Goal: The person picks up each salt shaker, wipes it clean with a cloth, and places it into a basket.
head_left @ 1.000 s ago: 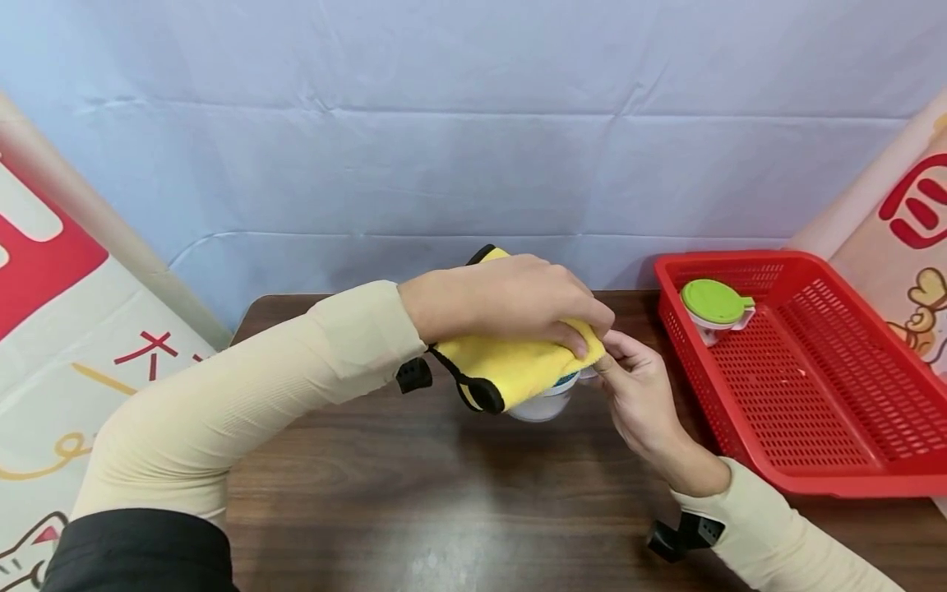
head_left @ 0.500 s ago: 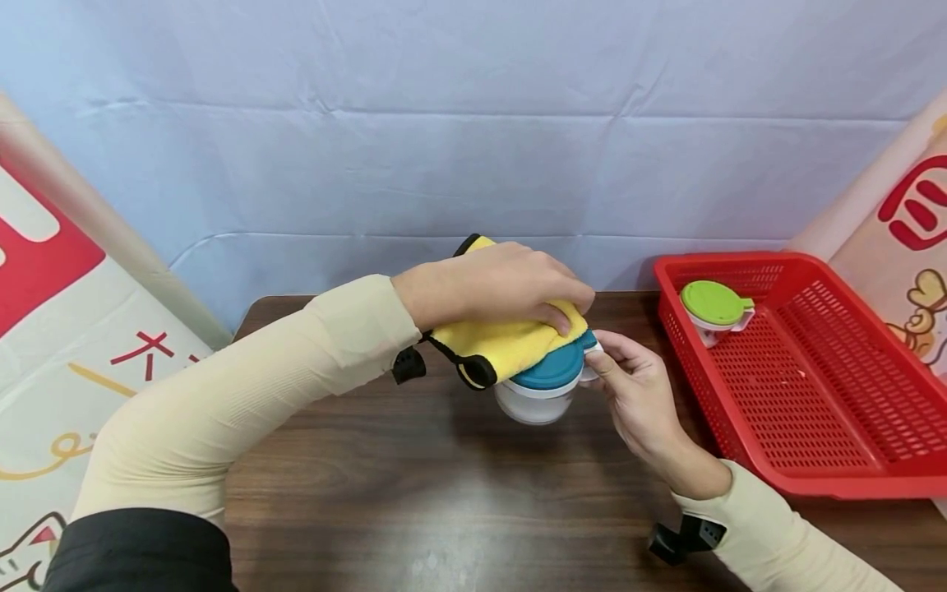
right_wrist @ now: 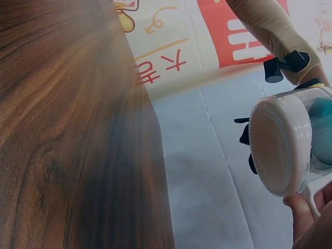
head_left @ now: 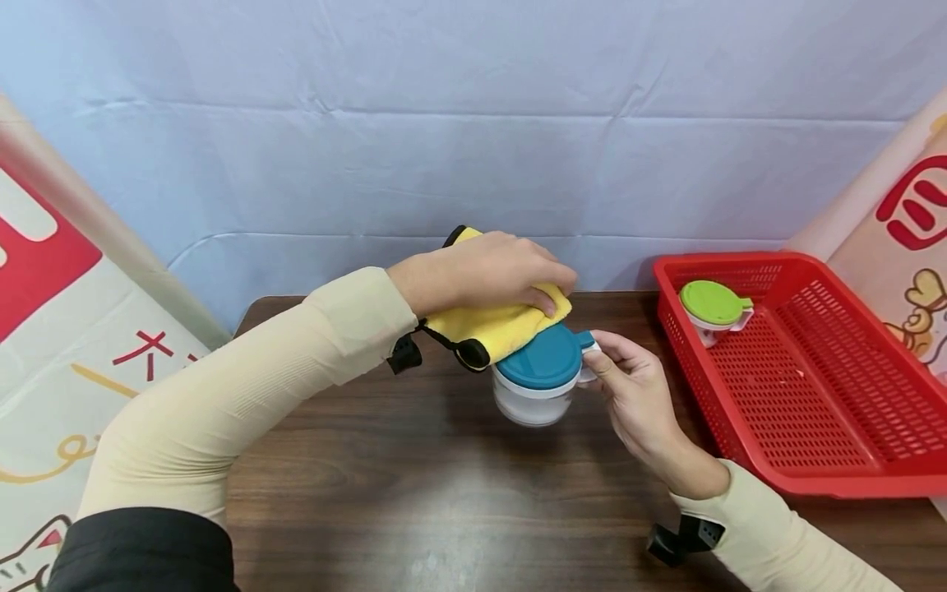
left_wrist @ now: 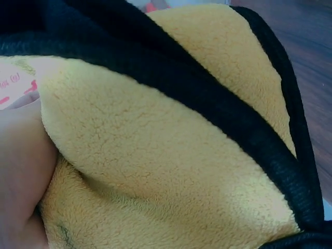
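My left hand [head_left: 484, 275] grips a folded yellow towel [head_left: 510, 329] with black edging, whose front edge lies against the back left of a blue lid [head_left: 543, 359]. That lid closes a clear seasoning jar [head_left: 531, 404] with a white handle. Between thumb and fingers, my right hand [head_left: 638, 393] pinches the handle from the right side. The right wrist view shows the jar's round base [right_wrist: 272, 148] tilted toward that camera, up off the table. Plush yellow cloth [left_wrist: 150, 140] fills the left wrist view, and part of the left hand shows at its left edge.
A red plastic basket [head_left: 773, 460] stands on the right of the dark wooden table [head_left: 385, 493]. In its back left corner sits a similar jar with a green lid [head_left: 713, 302]. A pale cloth backdrop [head_left: 473, 164] hangs behind the table.
The left hand and towel have drawn left and back across the jar, uncovering most of the blue lid. The right hand keeps its hold on the handle in nearly the same place.
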Tool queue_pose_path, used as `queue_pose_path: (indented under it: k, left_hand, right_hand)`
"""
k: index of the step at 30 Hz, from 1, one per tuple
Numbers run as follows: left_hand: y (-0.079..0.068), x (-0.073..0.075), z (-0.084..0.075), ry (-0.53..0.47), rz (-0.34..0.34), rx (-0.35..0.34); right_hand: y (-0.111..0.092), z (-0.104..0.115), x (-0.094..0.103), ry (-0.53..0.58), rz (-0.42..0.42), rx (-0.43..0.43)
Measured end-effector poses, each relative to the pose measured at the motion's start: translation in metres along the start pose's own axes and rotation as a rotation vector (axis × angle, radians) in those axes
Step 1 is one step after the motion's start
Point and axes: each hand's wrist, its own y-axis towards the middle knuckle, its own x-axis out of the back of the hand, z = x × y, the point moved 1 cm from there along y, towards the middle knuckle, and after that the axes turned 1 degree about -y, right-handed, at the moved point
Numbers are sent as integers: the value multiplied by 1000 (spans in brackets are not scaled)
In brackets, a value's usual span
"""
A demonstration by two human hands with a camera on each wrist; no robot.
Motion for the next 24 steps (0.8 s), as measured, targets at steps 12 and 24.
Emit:
queue_pose_path:
  k: [12,24]
  left_hand:
    - [-1,-3,24,28,27,110]
    - [-11,1,40,29,23,199]
  right_hand:
    - [0,2,-2,25,6,17]
    - [2,2,0,42,-7,24]
